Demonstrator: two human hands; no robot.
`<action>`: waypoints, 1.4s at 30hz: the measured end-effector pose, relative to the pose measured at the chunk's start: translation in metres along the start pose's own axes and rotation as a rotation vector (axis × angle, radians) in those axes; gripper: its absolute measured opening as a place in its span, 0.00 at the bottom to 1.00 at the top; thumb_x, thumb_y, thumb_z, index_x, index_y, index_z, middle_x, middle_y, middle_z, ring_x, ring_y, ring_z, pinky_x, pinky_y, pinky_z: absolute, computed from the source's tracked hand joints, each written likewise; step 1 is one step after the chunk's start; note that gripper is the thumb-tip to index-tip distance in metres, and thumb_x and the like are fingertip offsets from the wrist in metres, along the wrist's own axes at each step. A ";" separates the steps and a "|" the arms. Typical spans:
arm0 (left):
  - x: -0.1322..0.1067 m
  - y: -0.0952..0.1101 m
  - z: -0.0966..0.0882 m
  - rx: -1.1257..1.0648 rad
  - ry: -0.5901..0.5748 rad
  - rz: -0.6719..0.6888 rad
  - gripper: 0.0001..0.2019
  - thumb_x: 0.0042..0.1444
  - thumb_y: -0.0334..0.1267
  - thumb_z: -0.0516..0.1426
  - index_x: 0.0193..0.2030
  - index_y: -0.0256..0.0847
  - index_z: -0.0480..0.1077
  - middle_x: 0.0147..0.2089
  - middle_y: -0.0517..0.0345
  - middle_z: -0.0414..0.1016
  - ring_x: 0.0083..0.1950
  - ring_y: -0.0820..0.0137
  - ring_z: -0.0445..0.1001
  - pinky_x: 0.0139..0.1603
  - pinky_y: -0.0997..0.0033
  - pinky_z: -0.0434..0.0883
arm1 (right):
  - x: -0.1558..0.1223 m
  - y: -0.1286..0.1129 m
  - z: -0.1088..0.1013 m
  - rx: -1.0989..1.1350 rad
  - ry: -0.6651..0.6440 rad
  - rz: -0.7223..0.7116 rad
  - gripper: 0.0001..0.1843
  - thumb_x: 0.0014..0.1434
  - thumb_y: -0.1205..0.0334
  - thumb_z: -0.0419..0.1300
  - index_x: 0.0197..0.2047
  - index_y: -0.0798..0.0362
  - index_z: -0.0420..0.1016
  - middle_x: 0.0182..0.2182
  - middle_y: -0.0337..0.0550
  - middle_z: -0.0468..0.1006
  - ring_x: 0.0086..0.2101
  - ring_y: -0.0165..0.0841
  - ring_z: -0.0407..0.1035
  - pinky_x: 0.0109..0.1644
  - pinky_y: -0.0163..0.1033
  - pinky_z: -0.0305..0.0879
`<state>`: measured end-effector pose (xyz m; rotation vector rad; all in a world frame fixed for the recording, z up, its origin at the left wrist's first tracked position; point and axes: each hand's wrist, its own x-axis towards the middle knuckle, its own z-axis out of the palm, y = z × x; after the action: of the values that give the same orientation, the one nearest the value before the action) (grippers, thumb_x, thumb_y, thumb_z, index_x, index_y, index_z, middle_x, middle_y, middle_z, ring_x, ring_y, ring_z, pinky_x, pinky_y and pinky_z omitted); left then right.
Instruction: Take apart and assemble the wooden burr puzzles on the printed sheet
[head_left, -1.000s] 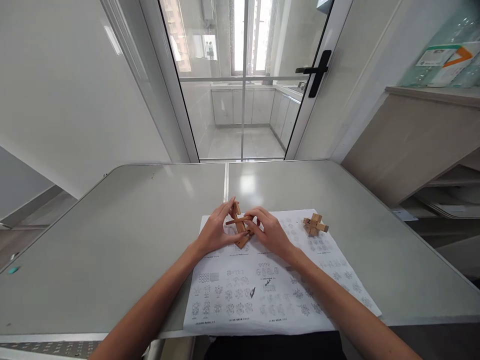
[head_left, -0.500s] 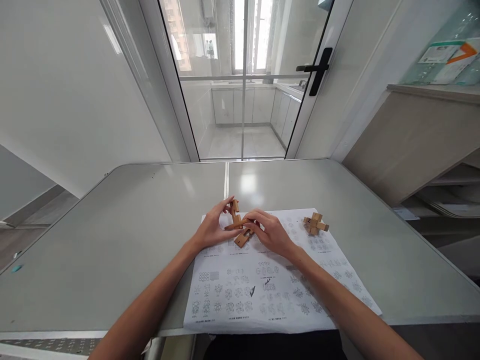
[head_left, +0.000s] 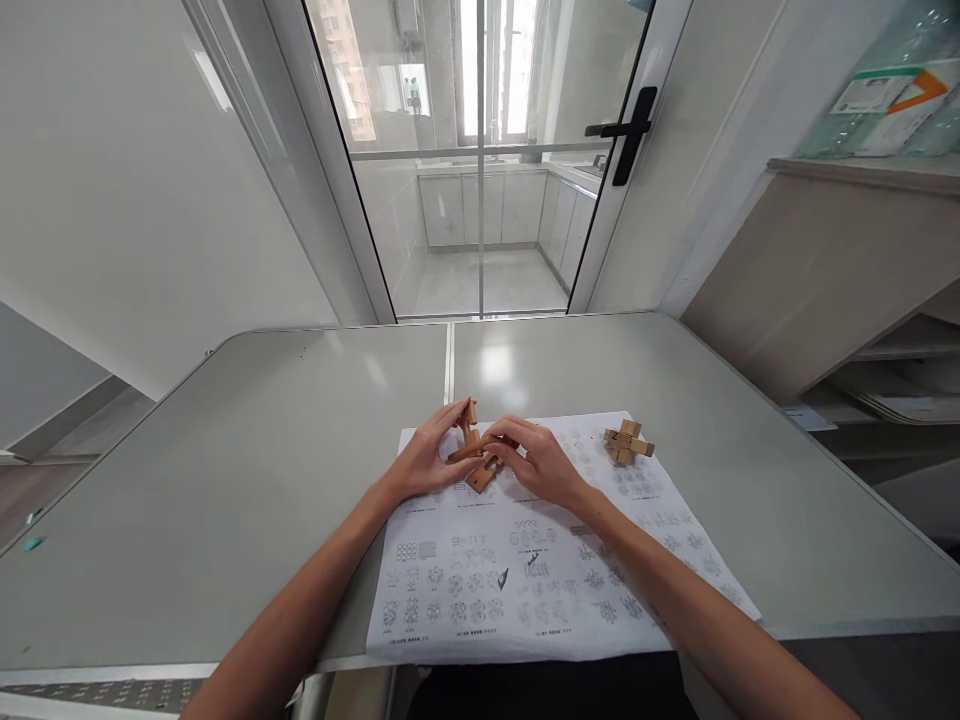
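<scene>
Evidently left grip (head_left: 426,462) clasps notched wooden piece (head_left: 470,426), right grip (head_left: 541,462) pinches slim wooden bar (head_left: 468,450).

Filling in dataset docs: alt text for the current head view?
A person's left hand and right hand hold wooden puzzle pieces over a sheet of printed diagrams on a grey table. A cross-shaped wooden puzzle sits by the sheet's far right corner; a glass door stands beyond.

A slim wooden stick (head_left: 464,453) slants across notched brown pieces (head_left: 480,480) between the hands (head_left: 424,463).
</scene>
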<state>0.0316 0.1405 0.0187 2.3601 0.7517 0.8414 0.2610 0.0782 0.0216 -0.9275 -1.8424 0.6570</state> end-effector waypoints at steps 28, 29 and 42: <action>-0.002 0.003 0.004 -0.030 -0.061 -0.030 0.57 0.46 0.55 0.75 0.79 0.56 0.52 0.64 0.46 0.62 0.57 0.57 0.74 0.62 0.49 0.76 | -0.003 0.004 0.003 0.324 0.061 0.276 0.16 0.72 0.45 0.59 0.44 0.50 0.75 0.27 0.37 0.73 0.27 0.33 0.68 0.34 0.40 0.66; -0.003 0.002 0.006 -0.014 -0.073 -0.029 0.58 0.46 0.55 0.75 0.79 0.55 0.51 0.64 0.46 0.61 0.56 0.58 0.74 0.59 0.50 0.77 | -0.002 0.005 0.002 0.365 0.060 0.299 0.17 0.72 0.44 0.59 0.44 0.50 0.75 0.25 0.36 0.72 0.27 0.33 0.68 0.33 0.40 0.65; -0.001 -0.011 -0.003 0.631 0.146 0.072 0.16 0.76 0.35 0.48 0.62 0.45 0.72 0.48 0.51 0.80 0.46 0.62 0.79 0.50 0.60 0.72 | -0.001 0.000 -0.010 0.762 0.005 0.403 0.22 0.66 0.38 0.65 0.41 0.50 0.77 0.24 0.33 0.66 0.21 0.28 0.56 0.29 0.40 0.56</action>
<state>0.0255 0.1482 0.0133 2.9087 1.1304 0.9112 0.2701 0.0777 0.0247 -0.7639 -1.2220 1.4693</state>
